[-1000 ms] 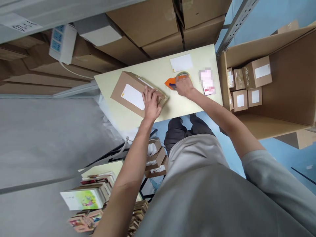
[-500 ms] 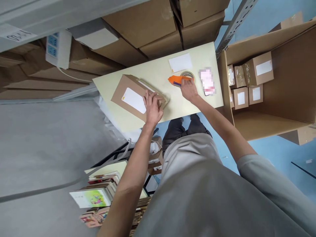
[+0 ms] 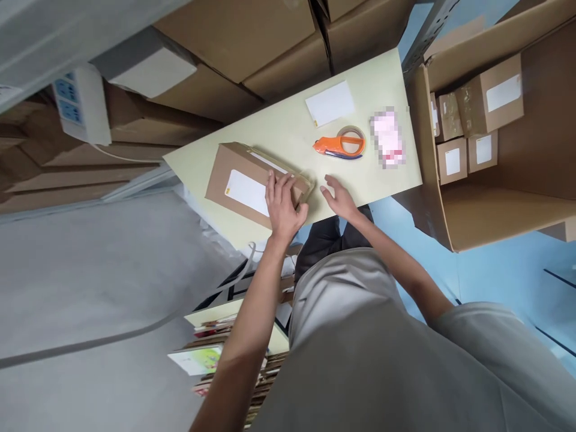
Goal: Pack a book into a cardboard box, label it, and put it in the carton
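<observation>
A brown cardboard box (image 3: 225, 171) with a white label (image 3: 246, 192) lies on the pale table (image 3: 288, 129), clear tape along its right end. My left hand (image 3: 284, 207) rests on top of that end, fingers spread over the cardboard and not wrapped round it. Just right of the box, my right hand (image 3: 338, 198) hovers with thumb and fingers apart, holding nothing. Beyond it an orange tape dispenser (image 3: 335, 144) with a roll of tape in it lies on the tabletop.
A white sheet (image 3: 330, 103) lies behind the dispenser, and a blurred pink item (image 3: 387, 137) to its right. A large open carton (image 3: 504, 219) holding several labelled boxes stands at the right. Big cartons (image 3: 283, 60) and a power strip (image 3: 83, 105) line the back.
My right hand has let go of the tape dispenser, leaving it on the table, and has moved nearer the box. My left hand stays on the box. The view has shifted slightly.
</observation>
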Tool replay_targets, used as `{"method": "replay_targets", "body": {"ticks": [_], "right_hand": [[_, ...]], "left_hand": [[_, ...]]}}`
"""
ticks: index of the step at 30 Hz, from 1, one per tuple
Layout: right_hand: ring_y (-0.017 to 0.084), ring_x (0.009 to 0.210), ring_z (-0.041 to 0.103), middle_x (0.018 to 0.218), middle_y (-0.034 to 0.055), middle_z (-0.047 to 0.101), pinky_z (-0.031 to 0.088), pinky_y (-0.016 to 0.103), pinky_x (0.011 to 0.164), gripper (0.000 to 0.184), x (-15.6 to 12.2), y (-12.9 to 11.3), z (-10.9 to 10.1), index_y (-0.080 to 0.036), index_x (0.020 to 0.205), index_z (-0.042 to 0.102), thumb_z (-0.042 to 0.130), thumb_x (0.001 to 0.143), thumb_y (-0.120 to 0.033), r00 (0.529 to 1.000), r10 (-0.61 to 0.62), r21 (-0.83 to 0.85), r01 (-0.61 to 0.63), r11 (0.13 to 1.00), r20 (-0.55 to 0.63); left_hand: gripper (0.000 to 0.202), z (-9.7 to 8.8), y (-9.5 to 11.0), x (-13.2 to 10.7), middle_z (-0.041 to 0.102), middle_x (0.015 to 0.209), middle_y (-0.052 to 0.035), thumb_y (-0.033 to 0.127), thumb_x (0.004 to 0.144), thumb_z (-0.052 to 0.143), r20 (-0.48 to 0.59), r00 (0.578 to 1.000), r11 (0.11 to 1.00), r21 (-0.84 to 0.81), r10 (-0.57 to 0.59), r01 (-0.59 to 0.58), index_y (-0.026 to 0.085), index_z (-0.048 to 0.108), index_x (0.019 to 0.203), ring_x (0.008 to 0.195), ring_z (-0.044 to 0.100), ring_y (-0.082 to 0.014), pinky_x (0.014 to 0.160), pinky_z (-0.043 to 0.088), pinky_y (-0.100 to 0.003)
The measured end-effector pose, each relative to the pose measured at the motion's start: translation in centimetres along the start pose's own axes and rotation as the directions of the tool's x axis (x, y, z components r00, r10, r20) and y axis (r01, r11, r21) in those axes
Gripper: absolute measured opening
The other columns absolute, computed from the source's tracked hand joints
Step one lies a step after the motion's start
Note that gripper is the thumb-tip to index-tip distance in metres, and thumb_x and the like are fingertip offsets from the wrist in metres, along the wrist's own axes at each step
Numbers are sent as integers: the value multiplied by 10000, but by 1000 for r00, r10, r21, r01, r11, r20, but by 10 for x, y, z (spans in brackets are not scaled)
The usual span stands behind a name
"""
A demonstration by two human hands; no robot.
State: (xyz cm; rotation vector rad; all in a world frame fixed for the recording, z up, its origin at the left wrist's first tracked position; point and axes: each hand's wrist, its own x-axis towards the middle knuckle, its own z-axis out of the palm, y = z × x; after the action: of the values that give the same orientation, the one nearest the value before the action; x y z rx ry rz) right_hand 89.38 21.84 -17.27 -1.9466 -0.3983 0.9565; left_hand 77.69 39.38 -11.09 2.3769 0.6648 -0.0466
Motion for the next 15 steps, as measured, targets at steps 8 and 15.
{"method": "replay_targets", "body": {"ticks": [8, 15], "right_hand": [[286, 1674, 571, 1739, 86, 655, 358, 480, 1480, 881, 3, -30, 47, -205, 1643, 677, 364, 1145, -860, 997, 81, 363, -79, 929, 9], [300, 1602, 647, 1570, 40, 790, 409, 475, 1444, 933, 16, -44, 48, -277, 1470, 829, 341, 1081, -971, 987, 161, 394, -149, 907, 3]], "left_hand": [[711, 3, -9, -8, 612, 1740, -149, 368, 885, 687, -47, 997, 998, 19, 65, -64, 228, 632, 1580, 1820, 240, -423, 1482, 196, -648], [731, 5, -9, -8, 594, 1762, -143, 324, 878, 702, -46, 995, 995, -38, 87, -89, 233, 624, 1599, 1829, 213, -419, 1485, 195, -661]]}}
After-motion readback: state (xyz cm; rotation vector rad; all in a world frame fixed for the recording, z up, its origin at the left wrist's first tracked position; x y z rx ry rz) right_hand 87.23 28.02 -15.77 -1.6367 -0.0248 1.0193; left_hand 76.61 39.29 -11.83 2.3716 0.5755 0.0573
